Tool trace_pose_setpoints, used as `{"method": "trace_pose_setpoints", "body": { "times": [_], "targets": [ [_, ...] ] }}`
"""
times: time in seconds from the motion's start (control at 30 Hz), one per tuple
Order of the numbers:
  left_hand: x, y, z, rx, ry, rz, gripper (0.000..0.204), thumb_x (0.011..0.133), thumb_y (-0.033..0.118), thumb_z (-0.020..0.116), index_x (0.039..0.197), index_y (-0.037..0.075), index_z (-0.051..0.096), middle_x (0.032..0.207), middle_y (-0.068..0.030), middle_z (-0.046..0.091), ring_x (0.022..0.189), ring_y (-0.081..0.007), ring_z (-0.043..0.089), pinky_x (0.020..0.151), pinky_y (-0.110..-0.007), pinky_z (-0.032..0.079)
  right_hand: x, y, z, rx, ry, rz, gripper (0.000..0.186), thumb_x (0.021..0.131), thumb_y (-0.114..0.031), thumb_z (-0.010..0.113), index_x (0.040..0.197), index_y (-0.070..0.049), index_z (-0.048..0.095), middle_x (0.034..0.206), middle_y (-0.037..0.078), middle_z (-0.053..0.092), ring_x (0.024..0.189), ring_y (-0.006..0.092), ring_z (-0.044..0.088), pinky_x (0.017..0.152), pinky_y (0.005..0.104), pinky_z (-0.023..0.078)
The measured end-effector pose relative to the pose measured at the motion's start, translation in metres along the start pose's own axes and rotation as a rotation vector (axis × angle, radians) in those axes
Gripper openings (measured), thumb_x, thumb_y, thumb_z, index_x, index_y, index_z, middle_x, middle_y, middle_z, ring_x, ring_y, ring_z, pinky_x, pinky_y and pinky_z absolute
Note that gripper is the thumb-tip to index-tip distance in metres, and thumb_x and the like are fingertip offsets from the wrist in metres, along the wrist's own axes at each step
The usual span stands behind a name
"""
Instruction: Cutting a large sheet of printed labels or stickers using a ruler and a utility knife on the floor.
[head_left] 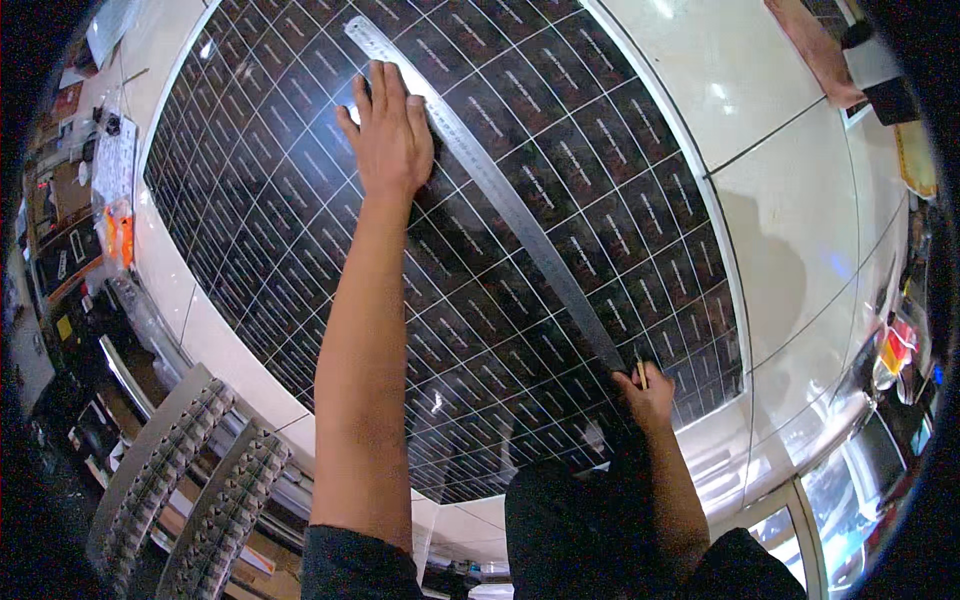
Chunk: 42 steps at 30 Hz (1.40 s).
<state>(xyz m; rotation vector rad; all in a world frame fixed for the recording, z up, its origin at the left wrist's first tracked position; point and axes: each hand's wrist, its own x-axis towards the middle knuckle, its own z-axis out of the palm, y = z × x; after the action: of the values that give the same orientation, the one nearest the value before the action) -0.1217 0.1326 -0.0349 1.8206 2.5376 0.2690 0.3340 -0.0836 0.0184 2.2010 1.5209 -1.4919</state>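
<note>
A long metal ruler (500, 195) lies slantwise across a black sheet (270, 170) marked with a white grid and short printed lines. Palm down, my left hand (390, 135) rests toward the ruler's far end, fingers spread, index finger and thumb over its left edge. My right hand (652, 398) is at the ruler's near end, its fingers closed around a thin yellowish tool (642, 374). What kind of tool it is does not show clearly. Some of the sheet's near part is hidden by my arms and dark clothing.
Pale tiles (780, 160) surround the sheet. Grey strips with rows of pyramid-like bumps (215, 480) stand at the lower left. An orange object (120, 235) lies among clutter on the left. A clear bag with red and yellow contents (895, 350) is at the right.
</note>
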Motion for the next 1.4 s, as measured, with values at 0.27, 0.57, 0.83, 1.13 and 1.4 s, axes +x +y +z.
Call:
{"method": "trace_pose_setpoints", "body": {
  "times": [0.27,0.57,0.83,1.13,1.4],
  "targets": [
    [0.000,0.001,-0.003,0.010,-0.023,-0.006,0.058,0.104,0.040,0.026,0.154,0.010,0.027,0.162,-0.0093,0.024,0.149,-0.0352,0.019,0.118,-0.060,0.010,-0.001,-0.002,-0.002,0.046,-0.017,0.026,0.043,0.079,-0.028,0.084,0.071,-0.006,0.047,0.059,0.003,0.057,0.051,0.0105,0.058,0.049,0.0284,0.046],
    [0.001,0.000,-0.001,0.039,-0.010,0.002,0.058,0.104,0.040,0.026,0.154,0.011,0.028,0.162,-0.0088,0.024,0.149,-0.0351,0.019,0.118,-0.060,0.010,-0.001,-0.009,-0.003,0.046,-0.018,0.026,0.042,0.080,-0.026,0.083,0.070,-0.006,0.047,0.060,0.004,0.058,0.051,0.0107,0.059,0.048,0.0287,0.046],
    [0.000,0.000,-0.001,0.024,-0.004,0.000,0.057,0.104,0.040,0.026,0.154,0.011,0.029,0.161,-0.0084,0.026,0.148,-0.0346,0.020,0.118,-0.059,0.011,0.000,0.002,0.002,0.027,0.018,-0.039,0.041,0.080,-0.024,0.083,0.069,-0.005,0.049,0.059,0.003,0.056,0.051,0.0090,0.057,0.047,0.0282,0.046],
    [0.002,0.000,-0.003,-0.005,-0.003,-0.026,0.060,0.102,0.044,0.031,0.154,0.015,0.029,0.160,-0.0080,0.028,0.148,-0.0345,0.020,0.117,-0.061,0.010,0.003,0.006,0.003,0.090,0.024,-0.063,0.038,0.079,-0.019,0.084,0.070,-0.006,0.050,0.058,-0.001,0.053,0.052,0.0054,0.051,0.046,0.0253,0.044],
    [0.000,-0.002,0.004,0.009,0.041,-0.008,0.058,0.103,0.041,0.027,0.153,0.014,0.031,0.160,-0.0074,0.028,0.148,-0.0332,0.020,0.117,-0.061,0.011,-0.001,-0.007,0.000,0.065,0.055,-0.076,0.043,0.076,-0.033,0.085,0.069,-0.005,0.054,0.057,0.005,0.055,0.051,0.0142,0.048,0.052,0.0312,0.044]
  ]
}}
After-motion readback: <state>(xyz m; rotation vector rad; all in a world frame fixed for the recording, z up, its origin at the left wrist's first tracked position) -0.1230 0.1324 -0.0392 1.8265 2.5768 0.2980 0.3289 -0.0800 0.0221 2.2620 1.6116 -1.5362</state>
